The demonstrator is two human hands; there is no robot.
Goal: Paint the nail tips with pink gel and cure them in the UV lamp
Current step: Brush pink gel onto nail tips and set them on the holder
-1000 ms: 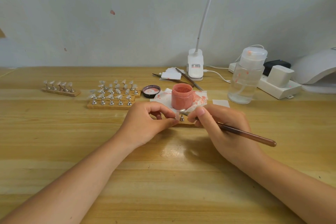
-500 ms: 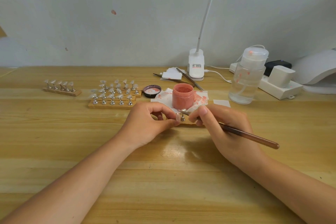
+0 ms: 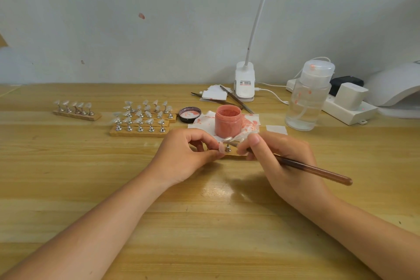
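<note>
Left hand (image 3: 181, 154) pinching a pale pink nail tip (image 3: 221, 148) on its small metal stand; right hand (image 3: 281, 166) gripping a brown-handled brush (image 3: 313, 169). Just beyond both, open pink gel jar (image 3: 228, 123) on wooden desk (image 3: 204, 223).

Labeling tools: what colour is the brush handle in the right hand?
Dark reddish-brown, glossy. The brush handle shows best in the head view, sticking out past the right hand.

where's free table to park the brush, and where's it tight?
Free: bare table nearer than both hands, between the forearms; also the left stretch in front of the small nail-tip stand. Tight: behind the hands, where pink gel jar, its lid, stained tissue, clear bottle and stacked nail-tip stands crowd together.
</note>
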